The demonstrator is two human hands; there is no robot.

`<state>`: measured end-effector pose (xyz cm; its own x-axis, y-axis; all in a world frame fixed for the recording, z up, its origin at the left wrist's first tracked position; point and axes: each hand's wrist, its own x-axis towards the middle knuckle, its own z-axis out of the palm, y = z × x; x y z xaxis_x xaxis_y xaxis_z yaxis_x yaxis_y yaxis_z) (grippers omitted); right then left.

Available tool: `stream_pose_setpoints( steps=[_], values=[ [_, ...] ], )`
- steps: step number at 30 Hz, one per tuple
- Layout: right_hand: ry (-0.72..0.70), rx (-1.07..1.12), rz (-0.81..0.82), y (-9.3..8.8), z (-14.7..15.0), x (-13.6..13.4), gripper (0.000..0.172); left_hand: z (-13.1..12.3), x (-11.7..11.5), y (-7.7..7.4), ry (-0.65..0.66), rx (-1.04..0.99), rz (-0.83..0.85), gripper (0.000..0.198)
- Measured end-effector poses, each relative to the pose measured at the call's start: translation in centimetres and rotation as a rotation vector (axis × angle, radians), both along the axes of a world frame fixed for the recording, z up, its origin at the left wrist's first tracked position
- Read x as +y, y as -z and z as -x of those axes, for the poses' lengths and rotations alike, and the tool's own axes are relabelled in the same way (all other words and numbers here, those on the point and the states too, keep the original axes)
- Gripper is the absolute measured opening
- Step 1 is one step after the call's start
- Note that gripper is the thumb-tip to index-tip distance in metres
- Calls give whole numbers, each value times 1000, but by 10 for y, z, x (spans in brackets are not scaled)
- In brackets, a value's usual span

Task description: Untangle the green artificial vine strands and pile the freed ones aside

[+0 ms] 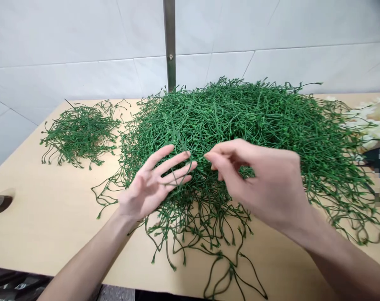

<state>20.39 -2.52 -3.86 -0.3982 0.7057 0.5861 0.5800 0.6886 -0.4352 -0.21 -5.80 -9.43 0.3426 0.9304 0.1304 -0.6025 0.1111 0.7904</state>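
Note:
A big tangled heap of thin green plastic stems (240, 121) covers the middle and right of a light wooden table (45, 217). My left hand (152, 184) hovers palm up at the heap's near edge, fingers stretched out and apart, with a thin stem running across the fingertips. My right hand (259, 179) is over the heap's front, back of the hand up, thumb and forefinger drawn together towards the left fingertips. Whether a stem sits in that pinch is hidden. Loose stem ends trail towards the table's front edge.
A smaller separate pile of the same green stems (80, 131) lies at the table's back left. Cream-white artificial flowers (370, 125) sit at the right edge. A metal post (170, 42) rises behind the heap against white wall tiles. A dark round hole (0, 203) marks the table's left side.

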Motion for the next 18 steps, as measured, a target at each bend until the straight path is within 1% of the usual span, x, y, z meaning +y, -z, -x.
stream_pose_setpoints(
  steps=[3, 6, 9, 12, 14, 16, 18],
  values=[
    [89, 138, 14, -7, -7, 5, 14, 3, 3, -3, -129, -25, 9, 45],
    [98, 289, -14, -8, -9, 9, 11, 2, 7, 1, -279, 45, -18, 34],
    [115, 444, -37, -9, -8, 11, 11, -3, 7, 8, -488, 235, -148, 20],
    [169, 592, -40, -12, -8, 13, 14, -6, 6, 13, -735, 454, -322, 16],
    [200, 681, -31, -15, -10, 14, 16, -6, 5, 16, -867, 626, -406, 14],
    [207, 750, -9, -16, -12, 16, 17, -4, 7, 19, -937, 793, -468, 11],
    [186, 772, 20, -17, -13, 17, 15, -2, 8, 21, -972, 892, -528, 9]
  ],
)
